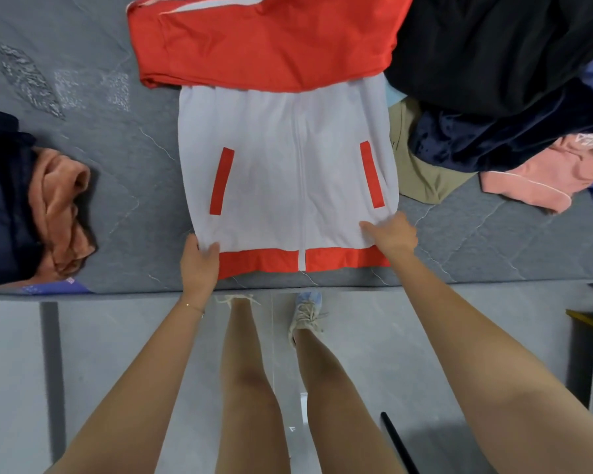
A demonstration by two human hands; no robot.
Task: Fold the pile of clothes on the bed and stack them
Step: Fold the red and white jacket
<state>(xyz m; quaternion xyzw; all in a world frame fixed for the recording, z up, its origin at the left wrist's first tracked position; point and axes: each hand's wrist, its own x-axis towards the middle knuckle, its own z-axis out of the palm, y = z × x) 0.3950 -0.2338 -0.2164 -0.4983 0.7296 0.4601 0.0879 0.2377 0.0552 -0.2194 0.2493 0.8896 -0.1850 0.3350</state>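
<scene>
The grey quilted bed is bearing a white zip-front jacket with red hem and pocket trims, lying flat at the near edge beside a dark clothes pile. The left hand and right hand are pinching the jacket's bottom corners.

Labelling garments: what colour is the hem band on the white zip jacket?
Red-orange hem band on the white zip-front fabric jacket; head view.
</scene>
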